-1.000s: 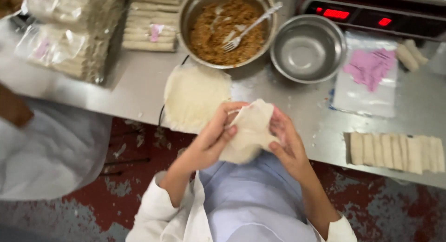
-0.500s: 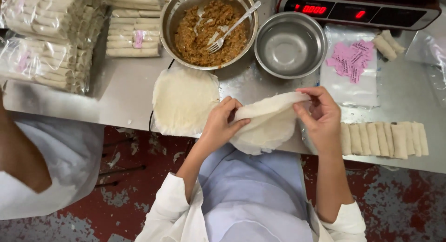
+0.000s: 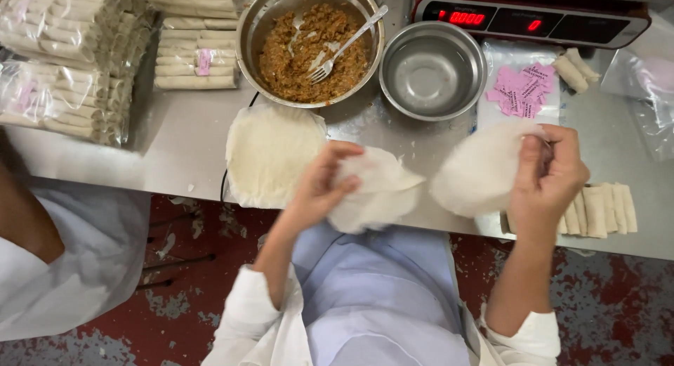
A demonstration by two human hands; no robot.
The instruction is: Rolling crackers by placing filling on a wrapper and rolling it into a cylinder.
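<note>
Left hand: your left hand (image 3: 319, 187) pinches a thin, pale round wrapper sheet (image 3: 375, 190), fingers closed on its edge, above the steel table's (image 3: 182, 152) front edge.
Right hand: your right hand (image 3: 551, 173) grips a second pale round wrapper (image 3: 477, 169), well apart from the first.
Nearby: a stack of round wrappers (image 3: 270, 152) lies just beside your left hand; rolled pale spring rolls (image 3: 604, 210) lie by your right.
Behind: a metal bowl of brown filling (image 3: 309, 46) holding a fork (image 3: 344, 46), beside an empty steel bowl (image 3: 432, 71).

- White sleeves are rolled or pushed up above the wrists on both arms, bunching in thick cuffs near the elbows.
- A pale blue apron or smock front covers the torso, smooth with a few soft folds.
- Left hand (image 3: 319, 187) and right hand (image 3: 551, 176) are bare: no gloves.
- Both forearms are uncovered.
</note>
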